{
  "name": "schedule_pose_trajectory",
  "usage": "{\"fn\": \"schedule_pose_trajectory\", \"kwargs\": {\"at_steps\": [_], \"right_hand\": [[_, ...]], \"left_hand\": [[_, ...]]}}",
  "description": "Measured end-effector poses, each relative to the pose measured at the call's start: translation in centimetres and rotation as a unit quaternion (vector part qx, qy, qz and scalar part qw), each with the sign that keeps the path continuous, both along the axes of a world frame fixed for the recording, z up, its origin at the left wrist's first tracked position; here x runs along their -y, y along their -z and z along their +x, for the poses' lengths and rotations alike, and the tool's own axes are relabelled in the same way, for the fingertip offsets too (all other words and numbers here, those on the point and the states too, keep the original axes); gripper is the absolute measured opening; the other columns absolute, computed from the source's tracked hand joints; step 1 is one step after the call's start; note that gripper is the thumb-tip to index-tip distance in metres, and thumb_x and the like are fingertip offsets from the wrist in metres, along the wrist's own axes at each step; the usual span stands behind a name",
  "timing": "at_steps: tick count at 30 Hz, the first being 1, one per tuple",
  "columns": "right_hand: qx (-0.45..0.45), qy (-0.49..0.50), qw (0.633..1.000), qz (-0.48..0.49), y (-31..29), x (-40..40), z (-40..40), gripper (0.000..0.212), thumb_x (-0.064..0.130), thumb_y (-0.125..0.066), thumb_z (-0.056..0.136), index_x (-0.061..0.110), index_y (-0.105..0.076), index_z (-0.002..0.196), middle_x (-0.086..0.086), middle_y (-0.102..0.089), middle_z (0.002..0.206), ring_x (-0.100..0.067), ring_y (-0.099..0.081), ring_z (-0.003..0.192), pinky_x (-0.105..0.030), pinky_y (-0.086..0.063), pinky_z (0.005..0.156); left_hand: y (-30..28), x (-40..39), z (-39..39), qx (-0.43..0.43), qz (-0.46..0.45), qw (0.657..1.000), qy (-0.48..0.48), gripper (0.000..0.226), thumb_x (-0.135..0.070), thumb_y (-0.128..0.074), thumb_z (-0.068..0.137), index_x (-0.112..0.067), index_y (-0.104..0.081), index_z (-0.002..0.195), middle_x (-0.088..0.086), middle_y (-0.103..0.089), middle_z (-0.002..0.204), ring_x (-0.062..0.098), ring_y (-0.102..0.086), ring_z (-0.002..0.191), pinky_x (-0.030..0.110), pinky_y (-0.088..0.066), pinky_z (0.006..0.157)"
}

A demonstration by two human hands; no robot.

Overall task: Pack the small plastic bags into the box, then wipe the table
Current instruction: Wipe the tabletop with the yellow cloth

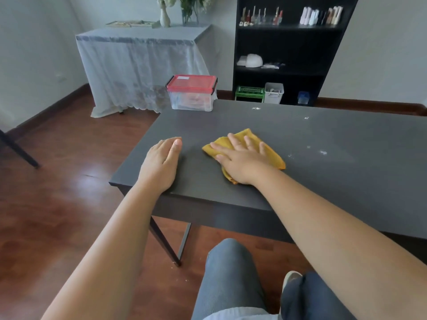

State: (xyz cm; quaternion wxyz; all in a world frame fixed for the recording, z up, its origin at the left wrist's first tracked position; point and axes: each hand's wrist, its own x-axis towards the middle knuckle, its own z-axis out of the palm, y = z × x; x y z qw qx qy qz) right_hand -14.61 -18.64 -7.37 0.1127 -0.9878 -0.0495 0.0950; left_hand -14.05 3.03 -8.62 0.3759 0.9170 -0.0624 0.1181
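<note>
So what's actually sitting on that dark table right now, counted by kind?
Clear box with red lid: 1
Yellow cloth: 1
Hands resting on the table: 2, the left hand and the right hand
Total: 4

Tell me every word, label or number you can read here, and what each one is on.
No text can be read in this view.
White label on the red lid of the clear box: too small and blurred to read.
Bottles on the top shelf of the black bookcase: any labels are too small to read.
Yellow cloth, dark table: no writing visible.
</note>
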Motion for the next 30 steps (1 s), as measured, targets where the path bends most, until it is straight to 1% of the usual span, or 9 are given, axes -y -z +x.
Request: {"fn": "schedule_pose_trajectory", "kwargs": {"at_steps": [3, 6, 10, 14, 17, 19, 24, 27, 30], "right_hand": [[0.021, 0.026, 0.999, -0.004, 1.0, 2.0, -3.2, 0.044, 0.059, -0.011, 0.095, 0.066, -0.003, 0.139, 0.015, 0.012, 0.16, -0.028, 0.014, 0.147, -0.057, 0.013, 0.113], [0.04, -0.019, 0.999, 0.003, 1.5, 0.1, -5.7, 0.044, 0.061, -0.012, 0.094, 0.067, -0.003, 0.137, 0.014, 0.014, 0.16, -0.031, 0.015, 0.146, -0.058, 0.016, 0.11], [0.042, -0.125, 0.991, 0.012, 1.0, -4.9, -5.6, 0.044, 0.063, -0.009, 0.094, 0.068, -0.004, 0.137, 0.013, 0.015, 0.16, -0.033, 0.019, 0.145, -0.059, 0.022, 0.107], [0.047, -0.174, 0.984, -0.013, 1.1, -9.6, -4.0, 0.044, 0.063, -0.007, 0.094, 0.067, -0.003, 0.138, 0.01, 0.014, 0.161, -0.037, 0.02, 0.144, -0.064, 0.022, 0.105], [0.039, -0.132, 0.99, -0.012, 1.1, -12.3, -2.4, 0.047, 0.064, -0.006, 0.092, 0.063, -0.007, 0.139, 0.007, 0.012, 0.161, -0.039, 0.02, 0.143, -0.064, 0.023, 0.103], [0.036, -0.104, 0.994, -0.001, 1.0, -13.4, -1.4, 0.046, 0.064, -0.007, 0.092, 0.064, -0.011, 0.138, 0.005, 0.01, 0.162, -0.041, 0.018, 0.143, -0.065, 0.023, 0.102], [0.025, -0.061, 0.998, 0.014, 0.6, -12.8, 1.9, 0.046, 0.058, -0.012, 0.096, 0.061, -0.01, 0.141, 0.005, 0.008, 0.162, -0.039, 0.014, 0.145, -0.065, 0.017, 0.105], [0.013, -0.032, 0.999, 0.026, 0.1, -10.4, 3.2, 0.046, 0.053, -0.012, 0.098, 0.058, -0.01, 0.143, 0.007, 0.007, 0.162, -0.034, 0.012, 0.146, -0.062, 0.013, 0.11], [0.016, -0.019, 1.0, 0.013, 0.3, -7.7, 2.4, 0.046, 0.055, -0.011, 0.098, 0.058, -0.009, 0.144, 0.008, 0.007, 0.162, -0.031, 0.011, 0.147, -0.06, 0.011, 0.112]], "left_hand": [[0.5, -0.2, 0.4, -0.013, -0.023, 1.0, 0.012, 0.053, -0.056, -0.021, 0.098, -0.031, -0.055, 0.13, -0.015, -0.054, 0.129, 0.011, -0.04, 0.129, 0.026, -0.026, 0.096], [0.3, -0.7, 1.3, -0.066, -0.135, 0.988, 0.023, 0.06, -0.068, -0.02, 0.091, -0.038, -0.058, 0.127, -0.023, -0.05, 0.128, 0.0, -0.04, 0.122, 0.025, -0.026, 0.098], [-0.6, -1.6, 2.7, -0.141, -0.263, 0.952, 0.062, 0.058, -0.061, -0.018, 0.097, -0.032, -0.06, 0.126, -0.013, -0.06, 0.13, 0.003, -0.044, 0.128, 0.031, -0.02, 0.112], [-1.0, -2.8, 2.7, -0.134, -0.34, 0.929, 0.059, 0.054, -0.054, -0.022, 0.1, -0.026, -0.064, 0.118, -0.009, -0.067, 0.12, -0.002, -0.052, 0.119, 0.03, -0.028, 0.112], [-0.7, -3.4, 2.4, -0.059, -0.319, 0.946, -0.021, 0.052, -0.055, -0.028, 0.098, -0.028, -0.069, 0.113, -0.012, -0.068, 0.117, 0.002, -0.054, 0.119, 0.033, -0.032, 0.109], [-0.5, -3.5, 2.1, -0.007, -0.302, 0.951, -0.072, 0.052, -0.058, -0.029, 0.095, -0.031, -0.071, 0.108, -0.016, -0.068, 0.116, 0.002, -0.053, 0.118, 0.03, -0.034, 0.104], [-0.6, -3.1, 1.4, 0.037, -0.25, 0.962, -0.102, 0.041, -0.056, -0.03, 0.094, -0.04, -0.068, 0.098, -0.022, -0.065, 0.106, -0.021, -0.051, 0.098, 0.002, -0.033, 0.078], [-0.5, -3.0, 1.2, 0.024, -0.216, 0.971, -0.096, 0.04, -0.054, -0.03, 0.097, -0.039, -0.067, 0.103, -0.021, -0.063, 0.107, -0.011, -0.052, 0.097, 0.004, -0.031, 0.077], [-0.5, -2.9, 1.3, 0.021, -0.2, 0.975, -0.093, 0.043, -0.054, -0.029, 0.097, -0.035, -0.067, 0.106, -0.018, -0.063, 0.109, -0.004, -0.051, 0.101, 0.004, -0.029, 0.077]]}}
